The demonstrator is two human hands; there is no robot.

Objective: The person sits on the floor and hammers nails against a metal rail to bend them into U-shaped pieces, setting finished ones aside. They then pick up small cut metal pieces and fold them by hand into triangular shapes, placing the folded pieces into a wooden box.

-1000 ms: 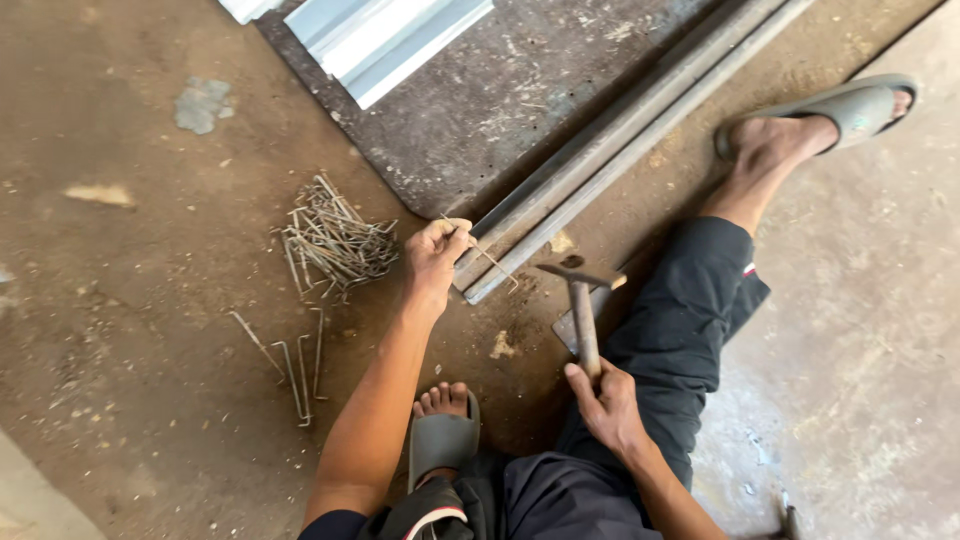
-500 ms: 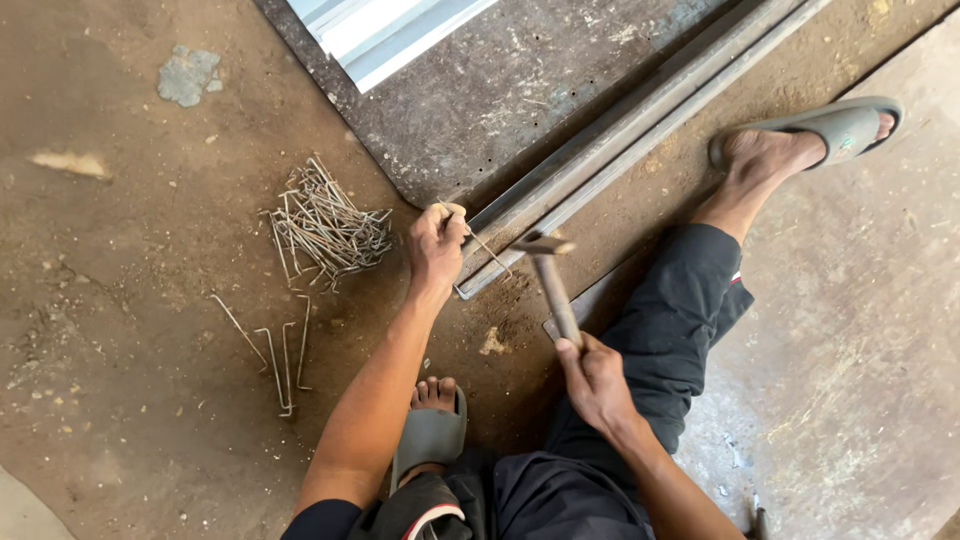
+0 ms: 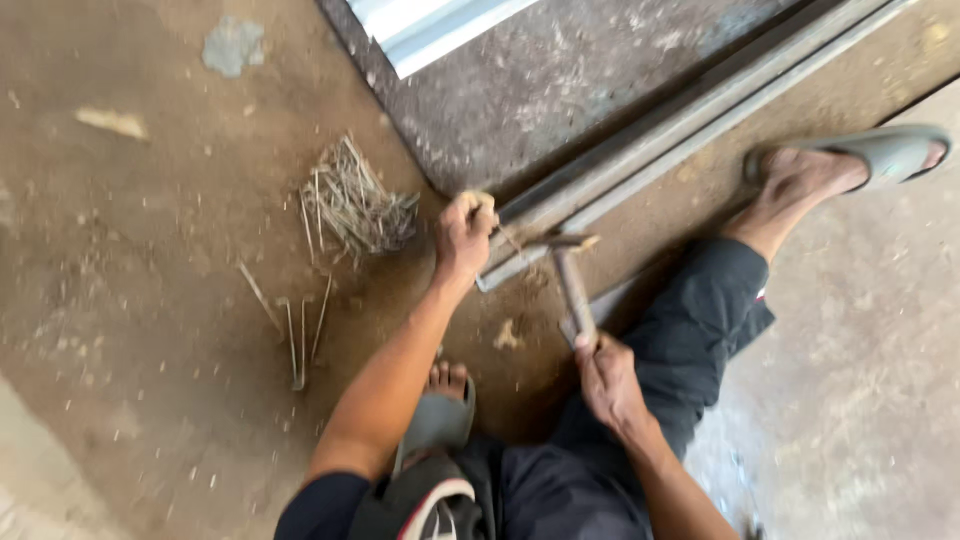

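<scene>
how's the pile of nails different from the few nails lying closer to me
The pile of nails is a dense, crisscrossed heap; the few loose nails lie apart, mostly flat and roughly parallel. The pile sits nearer the left hand; the loose ones lie nearer the person's body. Both are thin, rusty-looking nails on the dirt floor.

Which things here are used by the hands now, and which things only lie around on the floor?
In use:
left hand holding a nail on the metal rail
right hand holding the hammer

Lying about:
nail pile
few separate nails
corrugated sheet
</scene>
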